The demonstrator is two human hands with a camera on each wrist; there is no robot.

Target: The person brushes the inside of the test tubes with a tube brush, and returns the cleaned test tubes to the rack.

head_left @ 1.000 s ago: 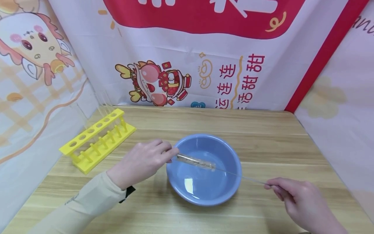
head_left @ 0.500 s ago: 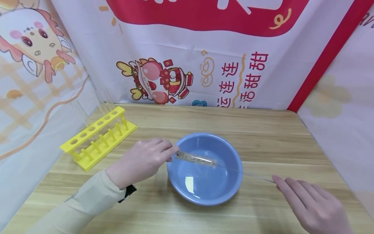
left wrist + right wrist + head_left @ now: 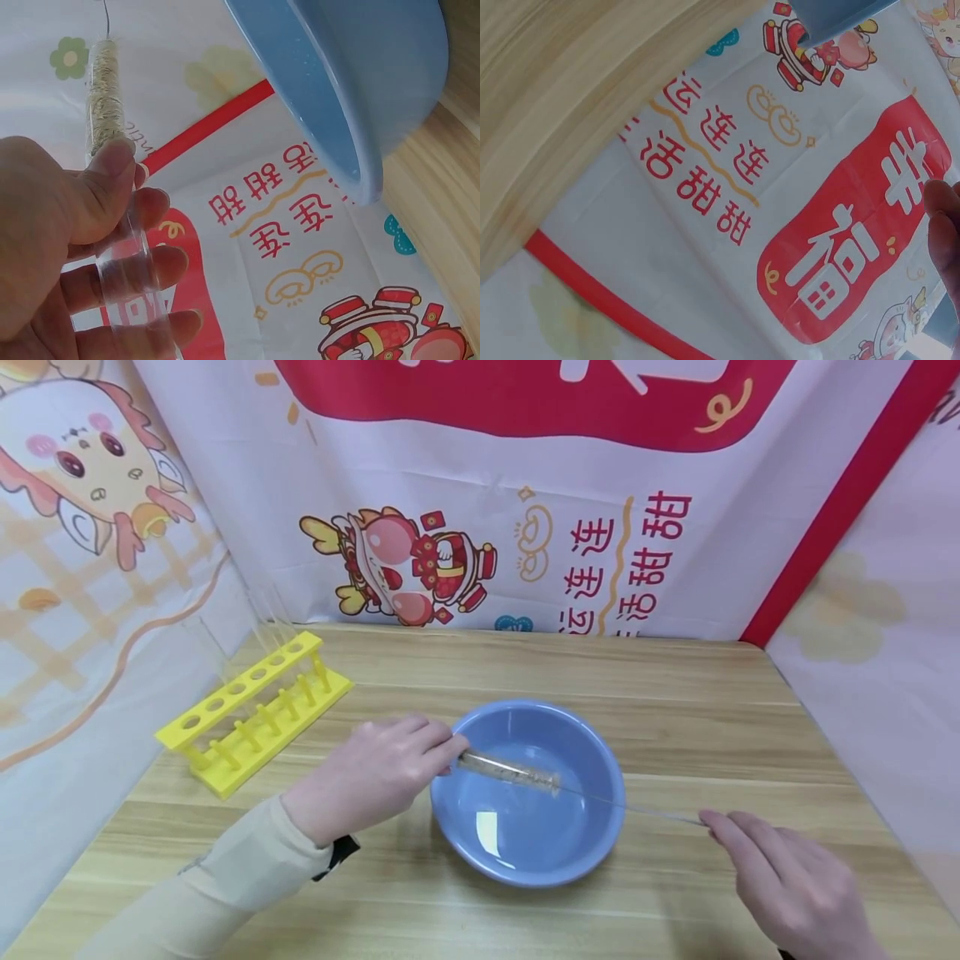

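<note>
Over the basin my left hand (image 3: 386, 768) grips a clear glass test tube (image 3: 510, 770), which lies nearly level, its mouth toward the right. In the left wrist view, the thumb and curled fingers wrap the tube, and pale brush bristles (image 3: 105, 90) fill its mouth end. A thin twisted-wire handle (image 3: 660, 814) runs from the mouth to my right hand (image 3: 798, 885), whose thumb and fingertips pinch its end. Only a bit of that hand shows at the right wrist view's edge. Below the tube sits a round blue basin (image 3: 617, 768) holding some water.
At the back left of the wooden table (image 3: 675, 718) stands a yellow test tube rack (image 3: 247, 682) with upright clear tubes (image 3: 212, 647) in it. Printed cloth (image 3: 450, 468) walls in the table at the back and both sides.
My right hand has rolled over, from curled knuckles to its back facing up, still pinching the wire end. The tube and left hand have shifted slightly right.
</note>
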